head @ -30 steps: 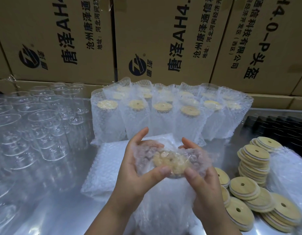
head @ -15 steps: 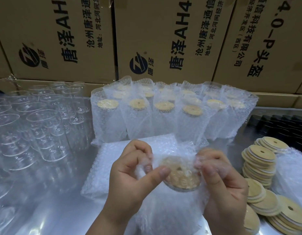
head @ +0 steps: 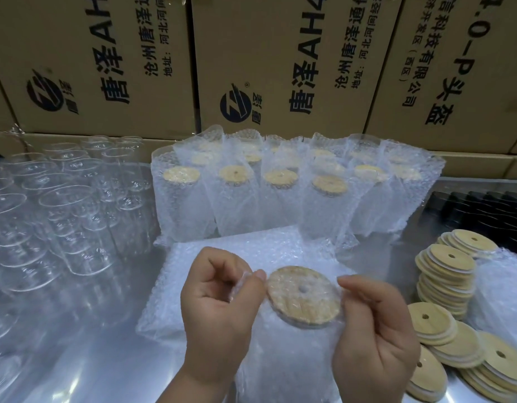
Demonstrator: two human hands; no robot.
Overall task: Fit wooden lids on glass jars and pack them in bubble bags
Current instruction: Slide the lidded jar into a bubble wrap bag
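Observation:
A glass jar with a round wooden lid (head: 304, 295) stands in a bubble bag (head: 283, 359) at the front centre, the film stretched flat over the lid. My left hand (head: 219, 309) pinches the bag's top edge on the lid's left side. My right hand (head: 373, 330) pinches the bag's edge on the right side. Behind them lies a flat stack of bubble bags (head: 251, 251). Several packed jars (head: 280, 187) stand in rows at the back. Empty glass jars (head: 62, 205) fill the left side.
Loose wooden lids (head: 446, 286) are piled at the right, some beside another bubble-wrapped bundle (head: 501, 286). Black items (head: 484, 210) sit in a tray at the far right. Printed cardboard boxes (head: 280, 68) form a wall behind the shiny metal table (head: 85, 344).
Both hands went from cupping the bag over the lid to pinching its edges and pulling them apart sideways. The film now lies flat over the lid.

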